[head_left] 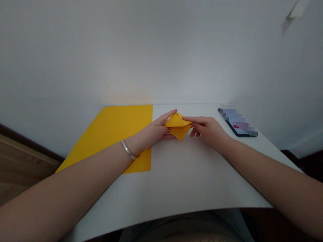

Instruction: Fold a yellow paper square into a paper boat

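Observation:
A small piece of folded yellow paper [180,127] is held between my two hands above the white table. Its folds form pointed flaps, and one corner points down toward me. My left hand [158,131] grips its left side, with a finger along the top edge and others underneath. On the right side, my right hand [208,129] pinches a corner between thumb and index finger, while its other fingers curl below. A silver bangle [128,149] circles my left wrist.
Beneath my left forearm lies a large yellow paper sheet [118,128] on the white table [174,185]. A phone [239,122] rests at the right rear. The wall [164,57] rises directly behind the table, and wooden furniture [17,164] stands at the left.

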Action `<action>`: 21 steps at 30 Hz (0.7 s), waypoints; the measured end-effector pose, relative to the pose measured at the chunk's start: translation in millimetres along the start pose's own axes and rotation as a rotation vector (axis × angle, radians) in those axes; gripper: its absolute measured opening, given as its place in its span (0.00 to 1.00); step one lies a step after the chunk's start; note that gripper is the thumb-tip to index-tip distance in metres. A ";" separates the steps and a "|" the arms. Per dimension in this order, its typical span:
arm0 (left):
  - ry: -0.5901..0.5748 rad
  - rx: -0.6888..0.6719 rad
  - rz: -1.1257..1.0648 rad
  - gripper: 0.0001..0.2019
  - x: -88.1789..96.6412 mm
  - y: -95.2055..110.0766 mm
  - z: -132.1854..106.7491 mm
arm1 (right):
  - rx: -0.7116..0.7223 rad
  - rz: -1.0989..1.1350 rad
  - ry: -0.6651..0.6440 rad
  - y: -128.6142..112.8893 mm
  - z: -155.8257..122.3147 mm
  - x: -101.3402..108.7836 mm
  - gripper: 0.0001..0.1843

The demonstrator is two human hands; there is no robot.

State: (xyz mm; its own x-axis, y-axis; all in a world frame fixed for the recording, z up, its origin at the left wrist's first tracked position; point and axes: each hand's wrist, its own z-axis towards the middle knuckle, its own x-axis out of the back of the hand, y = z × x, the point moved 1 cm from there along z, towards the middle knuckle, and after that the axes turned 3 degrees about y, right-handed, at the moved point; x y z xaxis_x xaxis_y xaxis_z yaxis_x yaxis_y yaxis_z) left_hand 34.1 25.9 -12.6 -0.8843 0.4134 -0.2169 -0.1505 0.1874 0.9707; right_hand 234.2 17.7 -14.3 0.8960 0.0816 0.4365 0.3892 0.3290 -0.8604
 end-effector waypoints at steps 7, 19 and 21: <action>-0.021 0.005 0.003 0.42 0.8 0.1 -1.2 | -0.014 0.094 -0.063 5.8 3.9 4.9 0.19; -0.025 0.005 -0.004 0.33 2.2 2.4 -1.6 | 0.226 -0.092 -0.130 1.4 0.2 4.9 0.18; -0.012 -0.012 0.036 0.35 0.1 3.0 -3.1 | 0.264 -0.121 -0.128 2.7 0.8 4.7 0.18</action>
State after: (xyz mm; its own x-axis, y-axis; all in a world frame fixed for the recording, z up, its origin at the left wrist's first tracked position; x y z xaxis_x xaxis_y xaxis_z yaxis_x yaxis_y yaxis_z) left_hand 32.2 23.7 -9.4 -0.8837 0.4308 -0.1829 -0.1238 0.1617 0.9790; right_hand 239.3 19.7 -14.3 0.8060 0.1393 0.5753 0.4071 0.5751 -0.7096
